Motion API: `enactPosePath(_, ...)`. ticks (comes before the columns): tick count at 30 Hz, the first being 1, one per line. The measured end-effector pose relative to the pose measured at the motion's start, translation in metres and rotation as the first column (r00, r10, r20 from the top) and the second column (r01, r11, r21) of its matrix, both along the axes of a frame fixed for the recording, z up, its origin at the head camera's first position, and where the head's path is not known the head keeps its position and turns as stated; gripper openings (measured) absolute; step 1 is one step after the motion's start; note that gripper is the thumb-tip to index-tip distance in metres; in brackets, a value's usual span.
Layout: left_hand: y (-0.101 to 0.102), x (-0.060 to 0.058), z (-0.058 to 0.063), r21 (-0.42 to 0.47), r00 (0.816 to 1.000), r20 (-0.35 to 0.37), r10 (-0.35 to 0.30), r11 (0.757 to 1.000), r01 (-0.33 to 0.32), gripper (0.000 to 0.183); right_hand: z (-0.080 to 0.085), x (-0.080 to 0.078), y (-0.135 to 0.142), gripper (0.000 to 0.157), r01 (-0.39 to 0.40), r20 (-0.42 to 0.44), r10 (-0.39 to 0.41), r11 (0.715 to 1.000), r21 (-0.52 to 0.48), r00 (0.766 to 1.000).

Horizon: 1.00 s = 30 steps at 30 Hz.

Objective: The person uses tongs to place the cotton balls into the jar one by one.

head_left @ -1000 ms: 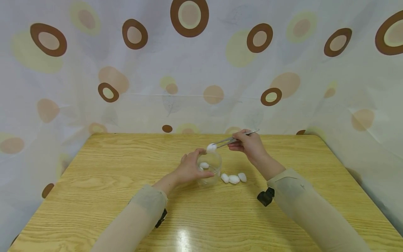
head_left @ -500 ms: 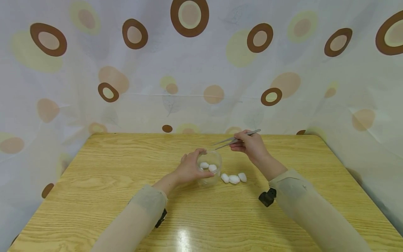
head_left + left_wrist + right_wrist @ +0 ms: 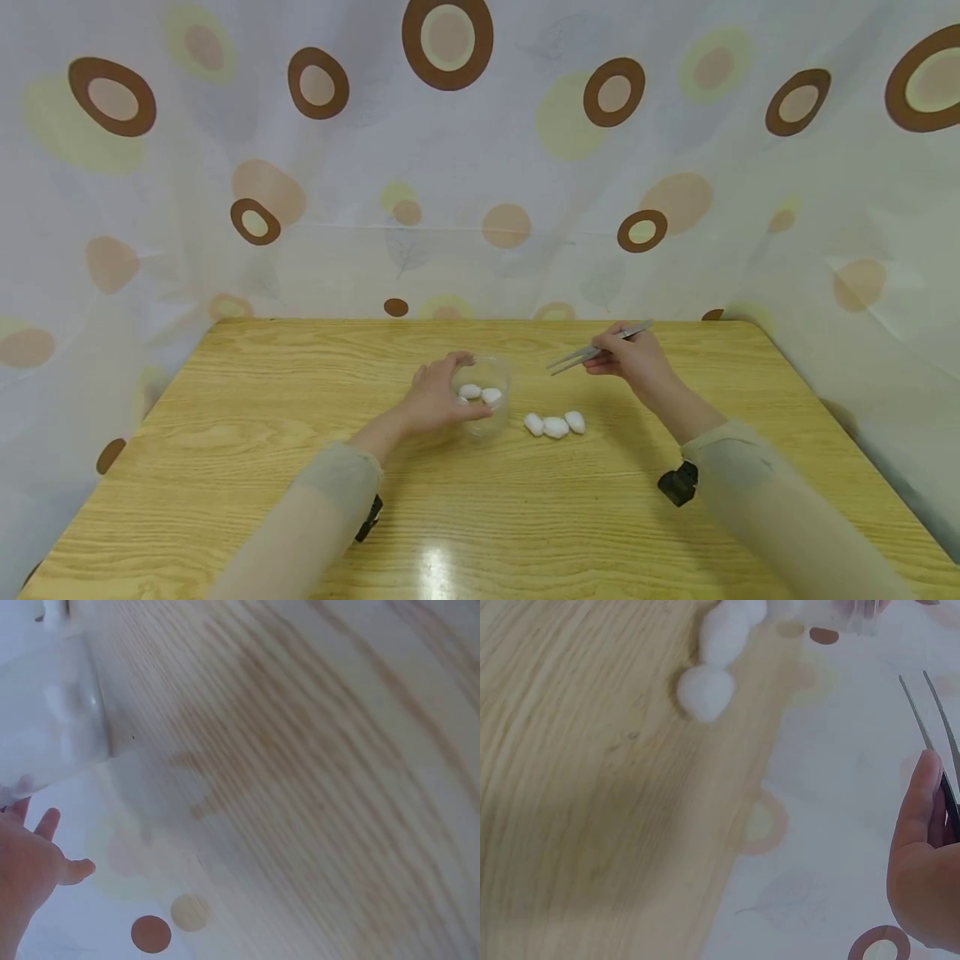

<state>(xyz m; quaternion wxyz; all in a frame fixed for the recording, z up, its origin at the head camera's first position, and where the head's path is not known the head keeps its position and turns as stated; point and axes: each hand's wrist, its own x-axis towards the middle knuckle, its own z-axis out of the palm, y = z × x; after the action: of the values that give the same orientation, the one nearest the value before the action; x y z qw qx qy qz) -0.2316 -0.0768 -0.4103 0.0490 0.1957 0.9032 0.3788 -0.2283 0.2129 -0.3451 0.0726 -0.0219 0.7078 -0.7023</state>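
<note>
My left hand [image 3: 432, 402] grips a clear plastic jar [image 3: 486, 427], thumb on the near side and fingers at the far rim. Two white cotton balls [image 3: 491, 396] show inside it. In the left wrist view the jar [image 3: 45, 712] is cut off by the frame edge, with fingers below it. My right hand [image 3: 636, 362] holds metal tweezers [image 3: 573, 357] over the table to the right. Nothing is between their tips, which stand apart in the right wrist view. Three more cotton balls [image 3: 556, 427] lie in a row on the table, right of the jar.
The wooden table [image 3: 300, 400] has its back edge along a patterned curtain [image 3: 450, 275], which also hangs at both sides. A black wrist camera [image 3: 678, 483] is strapped under the right sleeve.
The tweezers have let go of a cotton ball, which has dropped into the jar. My right hand has since moved right with the tweezers. My left hand and the jar have shifted slightly left.
</note>
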Motion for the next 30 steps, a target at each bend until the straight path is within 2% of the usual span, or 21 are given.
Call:
enactPosePath(4, -0.005, 0.0, -0.001, 0.01, 1.0, 0.0, 0.015, 1.0, -0.015, 0.082, -0.009, 0.004, 0.017, 0.016, 0.006, 0.005, -0.006, 0.998, 0.059, 1.0)
enactPosePath(14, -0.008, 0.0, -0.002, 0.032, 1.0, 0.013, -0.011, 0.999, 0.011, 0.082, -0.037, 0.008, 0.046, 0.012, -0.033, 0.048, 0.024, 0.981, 0.191, 0.999)
enactPosePath(21, -0.008, -0.001, -0.002, 0.037, 1.0, 0.016, -0.007, 0.999, 0.007, 0.083, -0.049, 0.008, 0.05, 0.011, -0.051, 0.125, 0.021, 0.968, 0.245, 0.992)
enactPosePath(30, -0.007, -0.002, -0.003, 0.038, 1.0, 0.014, -0.004, 0.999, 0.004, 0.083, -0.054, 0.007, 0.043, 0.011, -0.039, 0.115, 0.001, 0.944, 0.327, 0.993)
